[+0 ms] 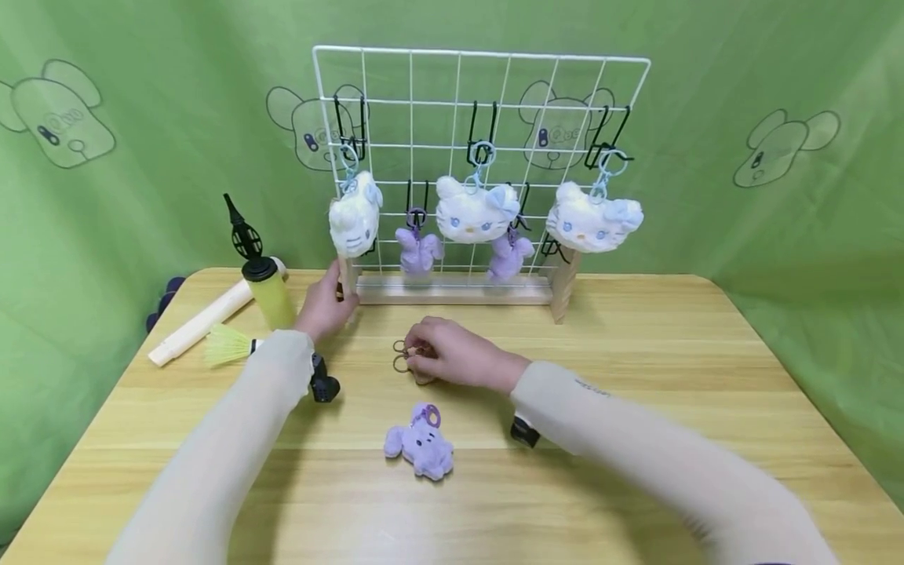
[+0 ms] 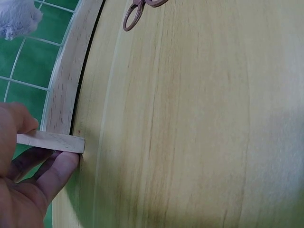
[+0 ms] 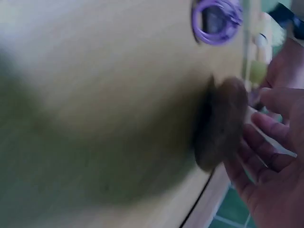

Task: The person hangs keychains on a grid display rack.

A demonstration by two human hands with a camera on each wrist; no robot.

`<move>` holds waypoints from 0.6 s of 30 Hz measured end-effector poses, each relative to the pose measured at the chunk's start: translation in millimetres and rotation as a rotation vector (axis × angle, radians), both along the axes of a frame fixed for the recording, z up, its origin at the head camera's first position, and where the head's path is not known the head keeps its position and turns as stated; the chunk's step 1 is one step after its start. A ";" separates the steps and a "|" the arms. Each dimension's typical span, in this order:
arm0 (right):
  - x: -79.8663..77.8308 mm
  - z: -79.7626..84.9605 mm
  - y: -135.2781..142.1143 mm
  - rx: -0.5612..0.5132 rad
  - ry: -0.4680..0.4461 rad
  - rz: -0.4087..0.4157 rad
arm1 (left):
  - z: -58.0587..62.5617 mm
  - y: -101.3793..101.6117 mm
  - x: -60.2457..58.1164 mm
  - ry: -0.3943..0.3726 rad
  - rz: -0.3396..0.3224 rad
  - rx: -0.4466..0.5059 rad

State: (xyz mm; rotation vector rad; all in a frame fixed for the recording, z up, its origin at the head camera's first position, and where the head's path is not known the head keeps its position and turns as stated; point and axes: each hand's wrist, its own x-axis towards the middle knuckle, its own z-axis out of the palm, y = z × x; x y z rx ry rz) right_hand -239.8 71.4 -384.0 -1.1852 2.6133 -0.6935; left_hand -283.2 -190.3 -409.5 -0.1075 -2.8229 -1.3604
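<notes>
At the rack's left end, my left hand (image 1: 327,306) grips the wooden foot (image 2: 52,141) between thumb and fingers. My right hand (image 1: 452,353) is over the table in front of the rack, its curled fingers on a small brown keychain (image 3: 222,126). That keychain is blurred in the right wrist view, and the hand covers most of it in the head view. Its brown rings (image 2: 127,21) stick out to the left of the fingers. Nearer to me lies a purple plush keychain (image 1: 424,449) with a purple ring (image 3: 195,23).
White plush cat keychains (image 1: 475,213) and smaller purple plush keychains (image 1: 420,251) hang from black hooks on the white wire grid (image 1: 459,86). At left are a yellow bottle (image 1: 271,298) with a black top, a pale tube (image 1: 205,322) and a yellow shuttlecock (image 1: 227,347).
</notes>
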 end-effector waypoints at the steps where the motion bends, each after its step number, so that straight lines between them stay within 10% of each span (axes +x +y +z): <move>1: 0.3 -1.6 -3.7 0.039 0.022 0.011 | 0.4 -0.2 0.3 -0.001 0.001 0.001; 18: 3.9 -11.6 -24.6 0.257 0.164 0.036 | 1.0 -0.9 0.2 0.003 -0.006 0.001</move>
